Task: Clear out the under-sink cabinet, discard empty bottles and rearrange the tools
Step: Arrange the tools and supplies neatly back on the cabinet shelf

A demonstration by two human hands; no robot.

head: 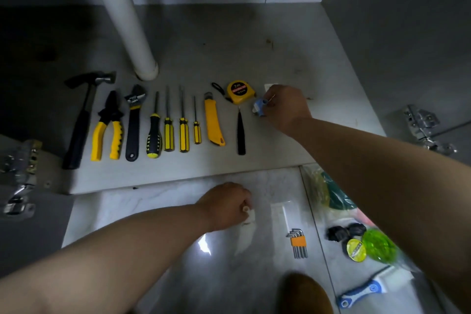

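On the cabinet floor tools lie in a row: hammer, yellow pliers, wrench, several screwdrivers, a yellow utility knife, a black awl and a yellow tape measure. My right hand reaches in at the row's right end and pinches a small blue-and-white object. My left hand rests on the tiled floor outside the cabinet, its fingers curled round a small white item.
A white drain pipe stands at the back left. Door hinges flank the opening. On the floor tiles lie a hex key set, a clear packet, black tape rolls, green plastic items and a blue-handled scraper.
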